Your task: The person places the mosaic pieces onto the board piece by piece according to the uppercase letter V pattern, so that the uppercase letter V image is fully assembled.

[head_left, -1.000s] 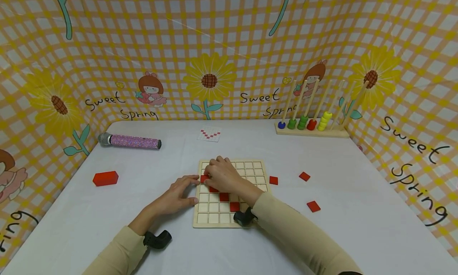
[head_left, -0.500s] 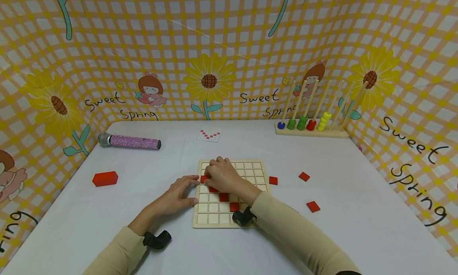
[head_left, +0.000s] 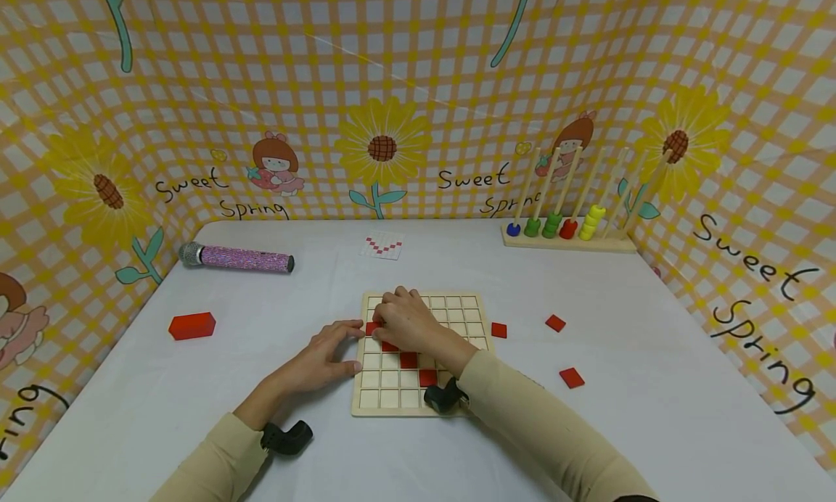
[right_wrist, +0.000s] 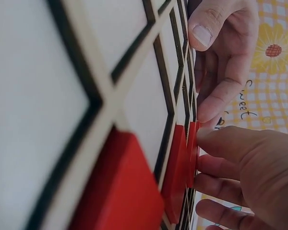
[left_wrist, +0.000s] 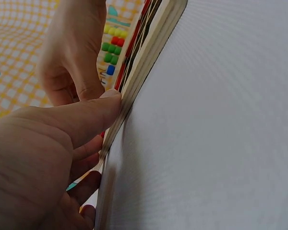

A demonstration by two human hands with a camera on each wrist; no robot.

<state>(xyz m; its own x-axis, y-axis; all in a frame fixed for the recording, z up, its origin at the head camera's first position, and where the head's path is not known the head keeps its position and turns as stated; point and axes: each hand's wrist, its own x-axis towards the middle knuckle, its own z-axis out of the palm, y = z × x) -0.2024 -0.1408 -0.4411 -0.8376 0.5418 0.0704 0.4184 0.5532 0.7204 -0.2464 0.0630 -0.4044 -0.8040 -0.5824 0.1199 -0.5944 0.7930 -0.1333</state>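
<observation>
A wooden grid board (head_left: 370,399) lies flat in front of me. Red square tiles run diagonally across it, among them a middle tile (head_left: 408,360) and a lower tile (head_left: 427,377). My right hand (head_left: 411,324) reaches over the board, and its thumb and fingers pinch a red tile (head_left: 371,328) near the left edge; in the right wrist view the thumb meets this tile's edge (right_wrist: 193,153). My left hand (head_left: 316,360) touches the board's left side with loosely extended thumb and fingers; the left wrist view has its thumb (left_wrist: 93,117) against the rim.
Loose red tiles lie right of the board: a near one (head_left: 499,330), a far one (head_left: 556,323) and a front one (head_left: 572,377). A pattern card (head_left: 384,246) and a bead abacus (head_left: 568,242) stand behind. Left are a microphone (head_left: 244,259) and a red block (head_left: 192,326).
The red tile at my right fingertips has shifted very slightly towards me. Both hands hold practically the same place.
</observation>
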